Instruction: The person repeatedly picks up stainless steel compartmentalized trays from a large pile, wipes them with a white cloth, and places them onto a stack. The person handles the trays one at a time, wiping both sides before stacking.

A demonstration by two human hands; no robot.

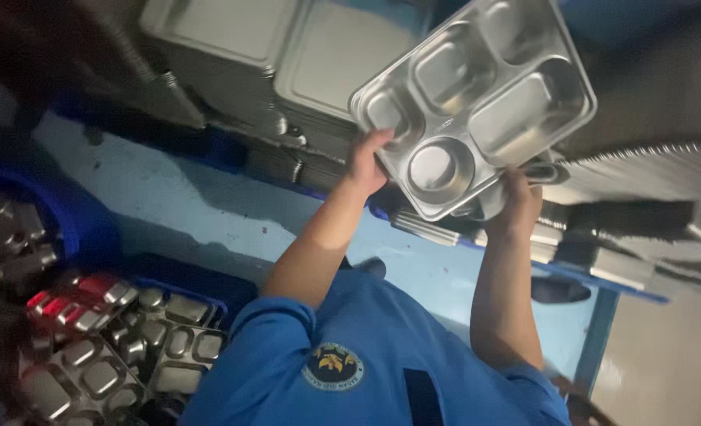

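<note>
A person in a blue short-sleeved shirt is holding a shiny, rectangular stainless-steel meal tray with four moulded compartments up in front of them, tilted so that its hollows are facing the camera. The hand on the left of the picture is gripping the tray's lower edge beside the round compartment, fingers curled over the rim. The hand on the right is clasping the nearest corner from underneath, and seems to be touching a second metal piece there — too hidden to identify. Just behind and to the right, a long row of steel trays stacked on edge is standing on the worktop. At lower left, more compartment trays are lying heaped in a blue bin. Judging from the grip, keeping both hands on opposite edges is steadying the slippery metal — a one-handed hold could let it swing.
</note>
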